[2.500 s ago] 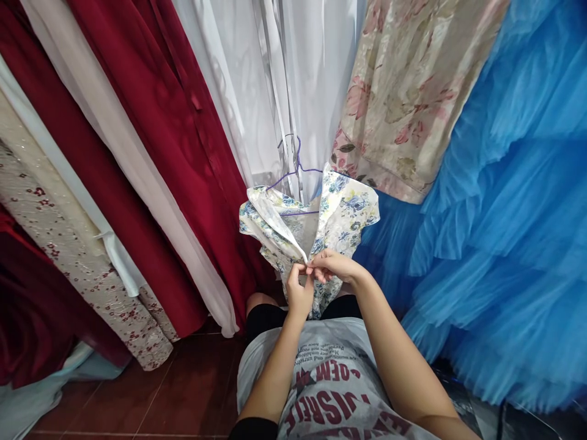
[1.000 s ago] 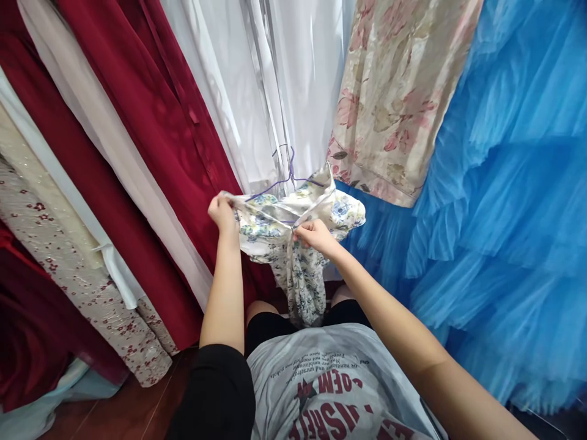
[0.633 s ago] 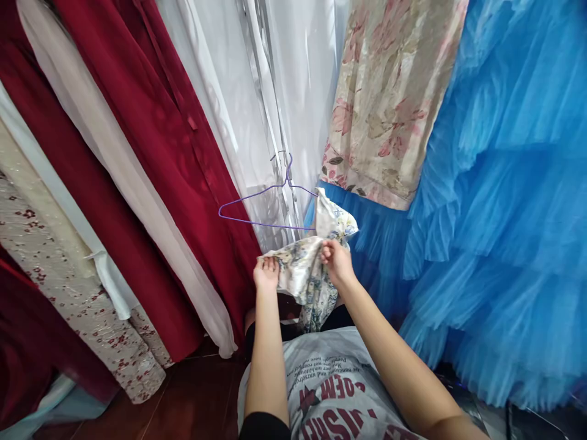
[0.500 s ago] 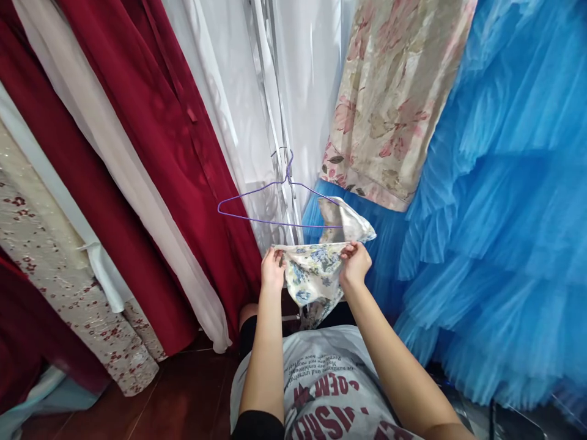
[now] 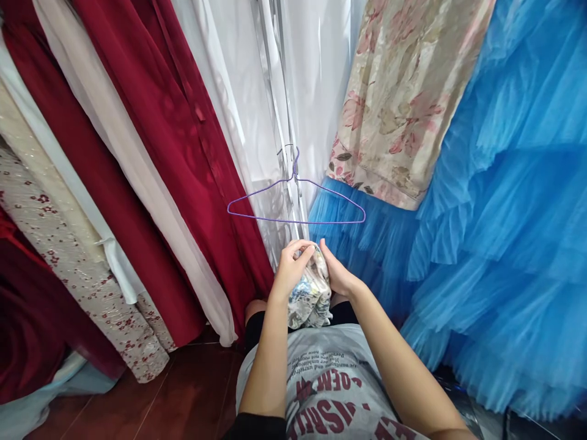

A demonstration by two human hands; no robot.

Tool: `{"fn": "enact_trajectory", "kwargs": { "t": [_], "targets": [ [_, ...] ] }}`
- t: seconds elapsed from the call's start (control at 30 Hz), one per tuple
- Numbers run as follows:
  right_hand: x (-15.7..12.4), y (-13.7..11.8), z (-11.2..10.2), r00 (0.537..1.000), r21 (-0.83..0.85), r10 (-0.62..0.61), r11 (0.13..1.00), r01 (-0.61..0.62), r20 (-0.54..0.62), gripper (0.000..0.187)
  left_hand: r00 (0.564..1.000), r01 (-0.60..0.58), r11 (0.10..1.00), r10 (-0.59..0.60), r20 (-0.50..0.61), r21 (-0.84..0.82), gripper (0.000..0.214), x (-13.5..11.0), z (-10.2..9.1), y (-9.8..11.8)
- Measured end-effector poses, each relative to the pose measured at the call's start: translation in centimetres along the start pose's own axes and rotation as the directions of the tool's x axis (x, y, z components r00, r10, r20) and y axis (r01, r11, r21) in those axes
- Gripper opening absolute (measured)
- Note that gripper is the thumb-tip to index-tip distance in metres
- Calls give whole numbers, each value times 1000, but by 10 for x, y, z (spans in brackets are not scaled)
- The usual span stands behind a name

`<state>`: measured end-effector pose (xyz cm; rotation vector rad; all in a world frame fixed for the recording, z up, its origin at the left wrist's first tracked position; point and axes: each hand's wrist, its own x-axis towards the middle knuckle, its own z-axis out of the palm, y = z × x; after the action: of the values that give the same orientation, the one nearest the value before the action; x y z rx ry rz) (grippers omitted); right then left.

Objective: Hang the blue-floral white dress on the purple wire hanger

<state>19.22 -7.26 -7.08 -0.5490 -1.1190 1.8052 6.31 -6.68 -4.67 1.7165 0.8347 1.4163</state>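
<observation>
A white floral cloth (image 5: pixel 309 299) with blue and yellow print hangs bunched in front of my lap; which kind of garment it is I cannot tell. My left hand (image 5: pixel 293 264) pinches its top edge with thumb and fingers. From the other side, my right hand (image 5: pixel 340 275) closes around the gathered cloth, thumb upright, its fingers mostly hidden behind the fabric. Just beyond my hands, a bare purple wire hanger (image 5: pixel 293 219) hangs by its hook from a pale metal stand (image 5: pixel 283 91). Neither hand touches the hanger.
Dark red fabric (image 5: pixel 192 153) and a cream flower-patterned garment (image 5: pixel 87 263) hang at the left. White cloth (image 5: pixel 316 79) hangs behind the hanger. To the right are a beige floral garment (image 5: pixel 403 110) and a blue tulle dress (image 5: pixel 504 244). The floor (image 5: pixel 183 391) is dark red tile.
The cloth, earlier stretched between both hands with one end over the hanger's right side, is now gathered small and lower. My hands have come together; the hanger is bare.
</observation>
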Motion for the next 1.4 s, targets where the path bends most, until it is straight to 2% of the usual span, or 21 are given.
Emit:
{"fn": "enact_trajectory", "kwargs": {
  "t": [0.1, 0.2, 0.27, 0.3, 0.33, 0.4, 0.43, 0.53, 0.57, 0.67, 0.77, 0.87, 1.0, 1.07, 1.13, 1.23, 1.27, 1.3, 1.33, 1.4],
  "targets": [
    [-16, -25, -7, 995, -91, 39, 995, -31, 87, 65, 978, 89, 996, -86, 192, -10, 52, -4, -8, -17],
    [-35, -60, -21, 988, -313, 4, 949, 45, 154, 60, 894, 182, 983, -174, 414, 19, 68, -13, -13, -37],
    [-48, -86, -36, 992, -499, -46, 861, 99, 117, 44, 820, 176, 973, -229, 525, 148, 62, -18, -19, -45],
    [-53, -99, -45, 994, -570, -97, 815, 104, 42, 36, 799, 157, 962, -256, 544, 222, 56, -20, -24, -47],
    [-56, -112, -54, 986, -622, -164, 776, 102, -42, 30, 801, 127, 948, -271, 534, 291, 50, -20, -29, -46],
    [-56, -136, -76, 932, -693, -319, 711, 117, -170, 23, 862, 55, 917, -242, 445, 394, 41, -19, -40, -41],
    [-51, -148, -88, 889, -709, -404, 690, 143, -214, 22, 895, 22, 904, -208, 395, 427, 38, -17, -45, -36],
    [-19, -174, -114, 737, -698, -592, 676, 237, -324, 26, 956, -34, 897, -100, 277, 440, 35, -10, -51, -20],
    [-3, -180, -118, 729, -673, -595, 694, 254, -338, 24, 969, -44, 907, -63, 239, 420, 35, -7, -51, -15],
    [43, -190, -115, 770, -622, -547, 739, 259, -330, 18, 992, -55, 952, 17, 127, 301, 32, 2, -48, -4],
    [76, -191, -96, 842, -565, -456, 791, 234, -289, 15, 1000, 8, 999, -9, 10, 50, 28, 10, -50, 4],
    [87, -190, -79, 897, -525, -369, 828, 197, -245, 17, 993, 92, 978, -103, -53, -188, 31, 14, -60, 12],
    [80, -191, -71, 937, -511, -276, 849, 133, -214, 20, 989, 112, 962, -133, -69, -247, 25, 15, -86, 17],
    [74, -195, -70, 948, -509, -250, 852, 120, -196, 18, 989, 133, 967, -145, -39, -216, 26, 13, -103, 15],
    [69, -203, -69, 953, -509, -246, 852, 125, -178, 14, 973, 219, 969, -208, 100, -115, 30, 12, -121, 11],
    [62, -219, -67, 960, -549, -247, 825, 137, -132, 9, 874, 326, 937, -349, 339, 122, 38, 13, -148, 4],
    [59, -224, -66, 964, -575, -241, 807, 134, -114, 9, 846, 322, 923, -380, 372, 211, 37, 15, -157, 3],
    [57, -230, -65, 968, -604, -233, 787, 130, -96, 10, 841, 297, 908, -395, 369, 296, 35, 18, -167, 2],
    [55, -234, -63, 972, -632, -223, 765, 125, -78, 11, 859, 253, 891, -386, 336, 378, 33, 23, -177, 3],
    [51, -241, -59, 979, -672, -199, 730, 120, -42, 12, 933, 115, 830, -278, 227, 545, 30, 39, -199, 7]
  ]
}}
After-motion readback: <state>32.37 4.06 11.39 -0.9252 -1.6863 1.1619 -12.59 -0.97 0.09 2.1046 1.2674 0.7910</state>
